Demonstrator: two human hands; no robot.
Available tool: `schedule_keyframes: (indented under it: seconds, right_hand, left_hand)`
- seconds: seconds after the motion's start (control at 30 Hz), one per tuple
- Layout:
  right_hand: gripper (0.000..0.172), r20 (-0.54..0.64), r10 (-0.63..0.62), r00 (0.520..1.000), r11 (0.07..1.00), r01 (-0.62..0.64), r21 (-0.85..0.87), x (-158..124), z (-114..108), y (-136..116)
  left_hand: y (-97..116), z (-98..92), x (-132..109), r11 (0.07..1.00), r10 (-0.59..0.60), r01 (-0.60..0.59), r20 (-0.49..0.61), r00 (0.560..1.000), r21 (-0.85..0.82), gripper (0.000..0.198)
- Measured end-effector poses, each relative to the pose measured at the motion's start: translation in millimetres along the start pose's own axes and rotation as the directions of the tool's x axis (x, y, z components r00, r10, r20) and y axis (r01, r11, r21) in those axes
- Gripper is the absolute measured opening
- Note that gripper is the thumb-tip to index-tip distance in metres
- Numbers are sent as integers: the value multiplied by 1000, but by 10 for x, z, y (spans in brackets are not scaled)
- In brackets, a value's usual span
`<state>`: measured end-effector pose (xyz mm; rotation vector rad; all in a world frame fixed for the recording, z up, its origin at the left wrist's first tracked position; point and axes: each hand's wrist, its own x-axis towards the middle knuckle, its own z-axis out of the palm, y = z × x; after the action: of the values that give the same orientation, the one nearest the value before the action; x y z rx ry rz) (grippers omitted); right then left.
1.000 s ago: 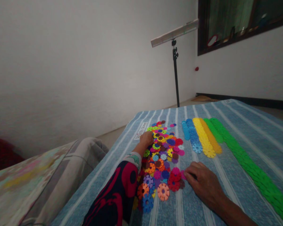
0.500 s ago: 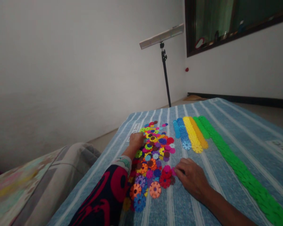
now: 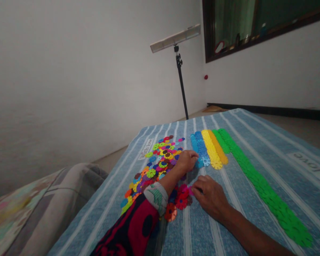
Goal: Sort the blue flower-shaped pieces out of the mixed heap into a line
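Two hands work among coloured discs; the left forearm hides part of the pile

From where I stand, I see the left hand (image 3: 187,160) in the centre of the frame, with its fingers bent at the near end of a light-blue row (image 3: 194,142). The fingertips cover what is beneath them, so I cannot tell whether they grasp a disc or only touch one. Just below and to the right, the right hand (image 3: 211,196) is loosely curled, its fingertips at a pink disc (image 3: 190,190). Whether they pinch this disc or only rest against it, I cannot tell.

The mixed pile (image 3: 150,173) of notched discs lies left of centre. The patterned sleeve (image 3: 138,220) crosses its lower part, and the discs under it cannot be seen. Beside the light-blue row lie a blue row (image 3: 202,145), a yellow row (image 3: 212,149), an orange-yellow row (image 3: 221,153) and a short green row (image 3: 222,142). A long green row (image 3: 261,188) runs toward the lower right; its single discs are hard to separate.

All lie on a striped cloth (image 3: 202,227). One printed label (image 3: 145,148) reads "With love"; another at the right edge is cut off. The window (image 3: 234,21), upper right, is also cut by the frame, and the small objects on its sill are too dim to name.
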<state>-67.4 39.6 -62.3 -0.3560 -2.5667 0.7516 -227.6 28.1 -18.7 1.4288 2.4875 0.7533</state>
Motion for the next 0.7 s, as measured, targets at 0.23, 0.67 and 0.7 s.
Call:
schedule_keyframes:
  seconds: [0.23, 0.67, 0.7]
  right_hand:
    - [20, -5, -12, 1000, 1000, 12, 20, 8, 6, 6]
    - [21, 26, -16, 1000, 1000, 15, 15, -26, 36, 30]
    - [21, 31, -17, 999, 1000, 17, 21, -28, 45, 40]
  left_hand:
    - [291, 183, 116, 984, 101, -102, 13, 995, 145, 28]
    - [233, 164, -194, 964, -73, 69, 5, 997, 255, 23]
    - [226, 192, -198, 963, -83, 78, 10, 996, 256, 23]
